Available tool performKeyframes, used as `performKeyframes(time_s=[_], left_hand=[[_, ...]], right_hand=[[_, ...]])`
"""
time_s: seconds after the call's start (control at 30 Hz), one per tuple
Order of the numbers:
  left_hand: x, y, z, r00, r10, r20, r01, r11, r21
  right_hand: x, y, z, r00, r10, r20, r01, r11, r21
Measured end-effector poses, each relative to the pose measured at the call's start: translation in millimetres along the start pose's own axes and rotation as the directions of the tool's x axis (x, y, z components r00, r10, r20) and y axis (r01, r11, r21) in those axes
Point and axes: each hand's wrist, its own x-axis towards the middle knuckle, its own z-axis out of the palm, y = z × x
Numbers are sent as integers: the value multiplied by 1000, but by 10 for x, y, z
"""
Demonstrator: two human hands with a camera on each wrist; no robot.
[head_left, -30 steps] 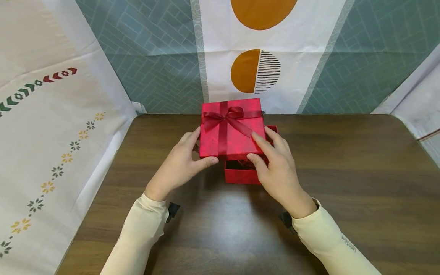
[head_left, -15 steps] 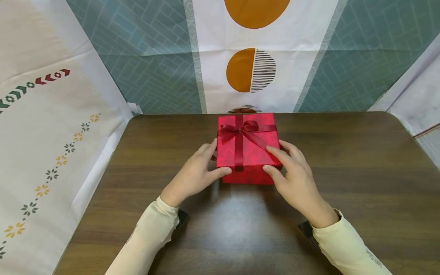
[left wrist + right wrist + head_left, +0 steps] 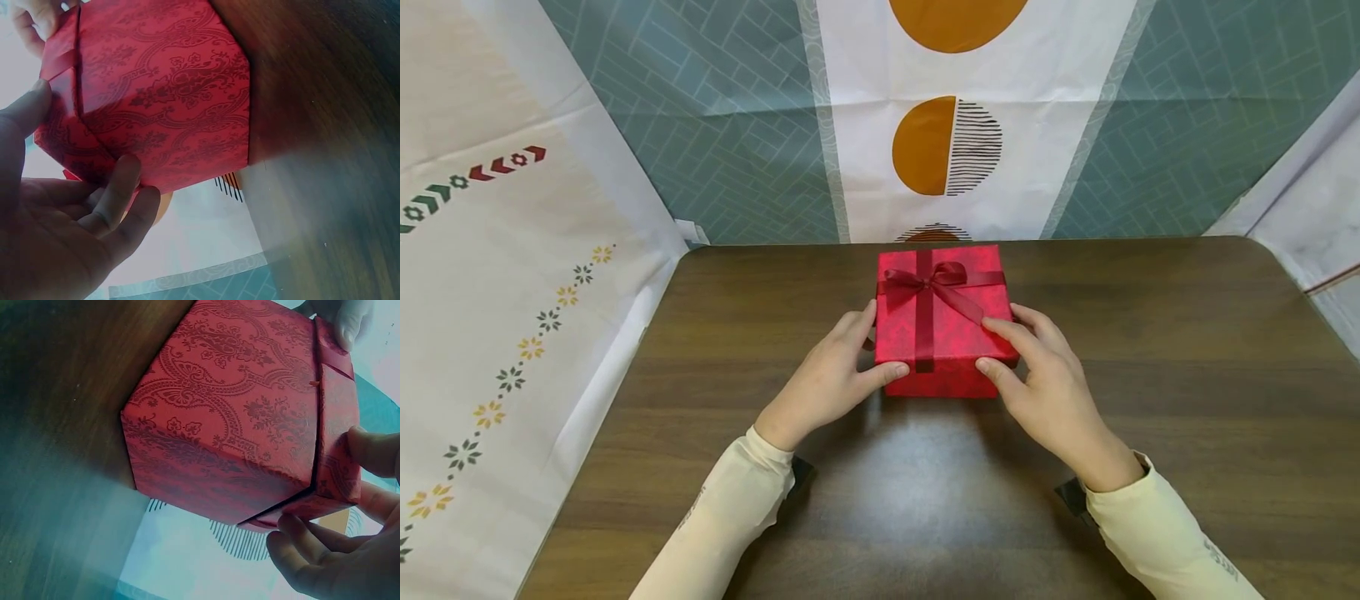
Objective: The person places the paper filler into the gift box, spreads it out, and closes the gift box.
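Note:
A red gift box (image 3: 943, 385) with a floral pattern stands on the wooden table, its red lid (image 3: 964, 335) seated on top. Dark red ribbon tied in a bow (image 3: 927, 285) crosses the lid. My left hand (image 3: 831, 375) grips the lid at its front left corner, thumb on the front edge and fingers at the side. On the opposite corner my right hand (image 3: 1048, 383) holds it likewise, with the index fingertip on top. The right wrist view shows a thin dark seam between the lid (image 3: 337, 403) and the box body (image 3: 219, 412). Whatever the box contains is hidden.
The brown table (image 3: 700, 467) stretches out on both sides of the box. Behind its far edge hangs a teal and white cloth (image 3: 730, 142) with orange circles. A white cloth with printed flowers (image 3: 505, 308) borders the left side.
Both hands have brought the lid down and to the right onto the open box, covering it. Over the last half second hands and lid barely move.

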Motion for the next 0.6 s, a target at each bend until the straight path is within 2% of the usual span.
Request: performKeyframes(time_s=[0.6], left_hand=[[29,19,52,1000,-17,20,16,999,38]], right_hand=[[22,-19,-69,989,81,126,-76,996,-45]])
